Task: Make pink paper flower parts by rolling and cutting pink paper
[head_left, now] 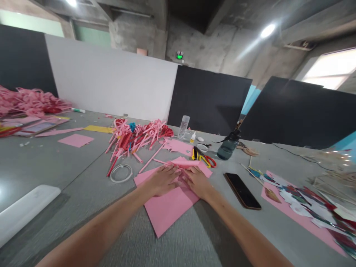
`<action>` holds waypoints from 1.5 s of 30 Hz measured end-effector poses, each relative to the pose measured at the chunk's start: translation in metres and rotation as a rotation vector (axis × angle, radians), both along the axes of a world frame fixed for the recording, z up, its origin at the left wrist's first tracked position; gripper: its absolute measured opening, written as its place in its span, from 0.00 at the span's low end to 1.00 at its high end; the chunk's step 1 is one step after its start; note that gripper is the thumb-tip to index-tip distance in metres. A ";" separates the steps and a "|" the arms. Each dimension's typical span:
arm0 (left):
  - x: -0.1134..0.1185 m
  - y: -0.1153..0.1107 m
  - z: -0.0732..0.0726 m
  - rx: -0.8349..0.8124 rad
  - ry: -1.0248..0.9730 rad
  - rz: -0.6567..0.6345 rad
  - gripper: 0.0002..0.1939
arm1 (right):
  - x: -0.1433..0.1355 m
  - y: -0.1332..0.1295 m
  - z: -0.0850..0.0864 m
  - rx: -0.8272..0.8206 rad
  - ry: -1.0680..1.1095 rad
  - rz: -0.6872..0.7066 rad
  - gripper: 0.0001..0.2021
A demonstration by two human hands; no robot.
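Observation:
Pink paper sheets (169,211) lie overlapping on the grey table in front of me. My left hand (164,180) rests on them palm down, its fingers spread toward the centre. From the other side my right hand (198,181) presses on the same paper, fingers apart and pointing inward. The fingertips of both hands are close to each other near a rolled or folded pink edge (189,163) just beyond them. A thin pink paper strip (151,158) lies beyond my left hand. Scissors with red handles (210,160) and a yellow-and-black tool (195,153) lie past my right hand.
Pink and red paper flowers (136,137) are heaped behind a coiled white cable (121,173). A dark bottle (228,146), clear cup (184,127) and small glue bottle (193,137) stand farther back. A phone (242,191) and paper scraps (303,204) lie right; a white object (27,211) lies left.

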State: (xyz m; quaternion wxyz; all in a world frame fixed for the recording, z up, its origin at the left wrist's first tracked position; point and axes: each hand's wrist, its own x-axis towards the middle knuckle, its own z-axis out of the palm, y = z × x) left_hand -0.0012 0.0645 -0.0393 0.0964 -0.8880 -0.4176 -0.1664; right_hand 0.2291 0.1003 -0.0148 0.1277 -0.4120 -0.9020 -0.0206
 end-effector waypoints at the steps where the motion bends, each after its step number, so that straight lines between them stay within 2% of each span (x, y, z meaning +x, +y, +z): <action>1: 0.000 0.000 0.001 -0.008 -0.003 -0.006 0.31 | 0.001 0.001 0.001 -0.003 0.001 0.010 0.19; 7: 0.001 0.009 0.015 -0.028 0.013 -0.073 0.29 | 0.006 0.006 0.002 0.008 0.007 0.043 0.18; 11: 0.004 0.020 0.023 -0.072 0.037 -0.059 0.30 | 0.008 0.009 0.000 0.003 0.018 0.032 0.16; 16: 0.004 0.022 0.013 -0.064 -0.008 -0.038 0.32 | 0.006 0.008 -0.001 -0.005 0.031 -0.022 0.18; 22: 0.002 0.028 -0.001 -0.141 -0.093 -0.013 0.32 | 0.004 0.007 0.001 0.006 -0.001 -0.089 0.21; 28: 0.005 0.030 0.007 -0.189 -0.168 0.010 0.31 | 0.005 0.005 0.006 -0.016 -0.049 -0.089 0.21; 31: 0.007 0.028 0.013 -0.213 -0.216 0.016 0.24 | 0.004 0.003 0.006 -0.020 -0.062 -0.096 0.22; 35: 0.007 0.028 0.019 -0.186 -0.215 0.046 0.22 | 0.002 0.002 0.004 -0.010 -0.073 -0.122 0.25; 40: 0.007 0.035 0.017 -0.174 -0.145 0.050 0.20 | 0.005 0.004 0.001 -0.010 -0.038 -0.121 0.24; 45: 0.006 0.039 0.010 -0.158 -0.139 0.057 0.24 | 0.007 0.004 0.003 -0.017 -0.011 -0.129 0.20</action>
